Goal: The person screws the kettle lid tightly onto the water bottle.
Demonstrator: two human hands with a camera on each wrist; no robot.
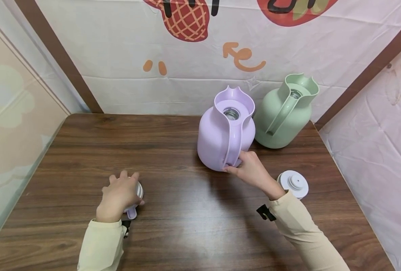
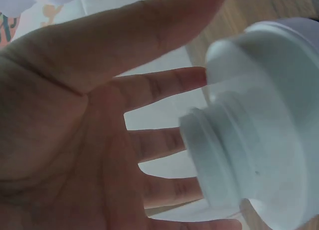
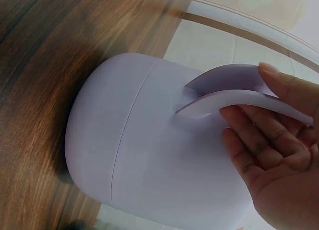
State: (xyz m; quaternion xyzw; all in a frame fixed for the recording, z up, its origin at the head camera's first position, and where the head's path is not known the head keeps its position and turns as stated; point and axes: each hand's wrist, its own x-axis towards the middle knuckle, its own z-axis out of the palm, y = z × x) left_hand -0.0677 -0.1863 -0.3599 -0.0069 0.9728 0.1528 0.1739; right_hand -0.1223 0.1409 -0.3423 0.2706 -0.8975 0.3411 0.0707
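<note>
My left hand [image 1: 119,194] is over a jug lid [image 1: 140,190] with a lilac tab [image 1: 131,213], its fingers spread. In the left wrist view, the lid's white stepped stopper [image 2: 219,150] faces the palm; the thumb stands apart from it, and the fingers reach behind it. At the middle back, a lilac thermos jug [image 1: 210,139] stands upright on the table, lidless, with its glass-lined mouth showing. My right hand [image 1: 252,171] grips the low end of its handle [image 3: 234,103], thumb outside and fingers curled underneath.
A green thermos jug [image 1: 266,103], also lidless, stands behind and right of the lilac one. Another white lid [image 1: 293,182] lies beside my right wrist. The wooden table [image 1: 176,226] ends at a printed cloth wall [image 1: 119,90] at the back.
</note>
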